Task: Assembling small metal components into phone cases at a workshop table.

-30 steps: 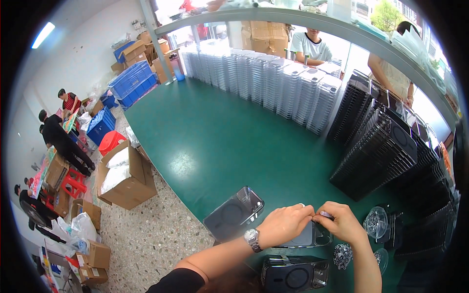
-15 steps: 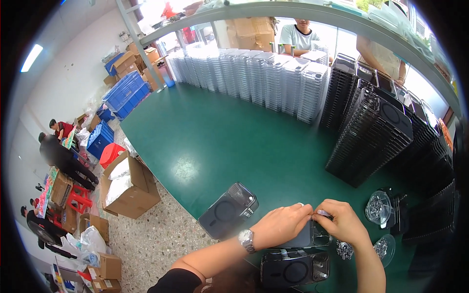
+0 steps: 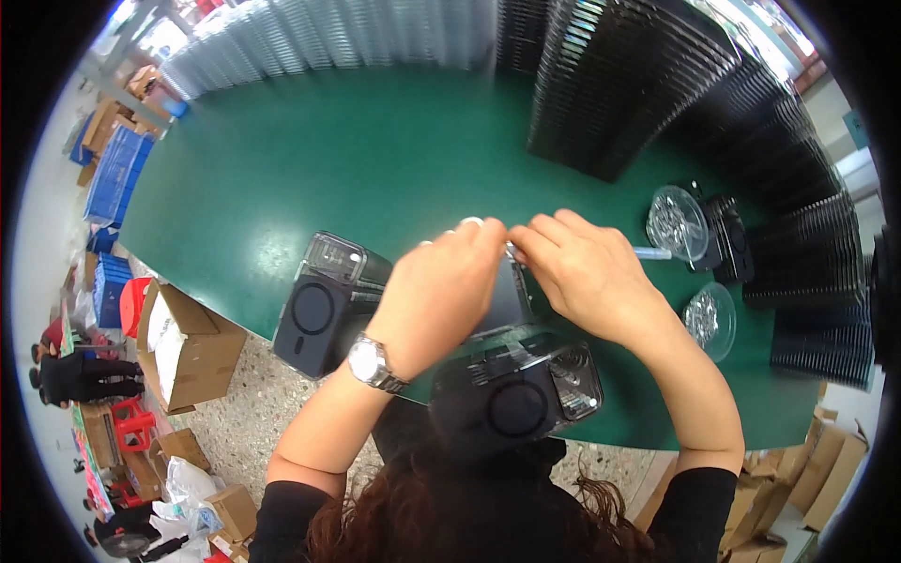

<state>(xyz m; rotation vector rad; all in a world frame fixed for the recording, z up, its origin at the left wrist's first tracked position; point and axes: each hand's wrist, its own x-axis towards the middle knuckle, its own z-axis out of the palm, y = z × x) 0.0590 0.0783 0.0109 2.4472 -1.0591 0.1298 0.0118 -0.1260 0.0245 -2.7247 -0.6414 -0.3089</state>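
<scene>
Both hands meet over a dark phone case (image 3: pixel 511 305) on the green table. My left hand (image 3: pixel 449 281), with a watch at the wrist and a ring, is closed on the case's upper edge. My right hand (image 3: pixel 587 272) pinches beside the left fingertips; a thin pale stick-like tool (image 3: pixel 652 253) juts out behind it. The tool's tip and what the fingertips press on are hidden. Nearer me lies a stack of dark phone cases (image 3: pixel 516 403) with ring marks. Another short stack of phone cases (image 3: pixel 314 310) sits left of my left hand.
Two clear round dishes of small silver parts (image 3: pixel 671 225) (image 3: pixel 709 324) stand at the right, beside more dark cases (image 3: pixel 727 244). Tall black case stacks (image 3: pixel 619 84) and clear case stacks (image 3: pixel 328 38) line the far side. A cardboard box (image 3: pixel 202 352) stands on the floor left.
The view has tilted downward and turned, so the table's near edge and both upper arms now show. My hands stay together at the phone case, fingertips still close.
</scene>
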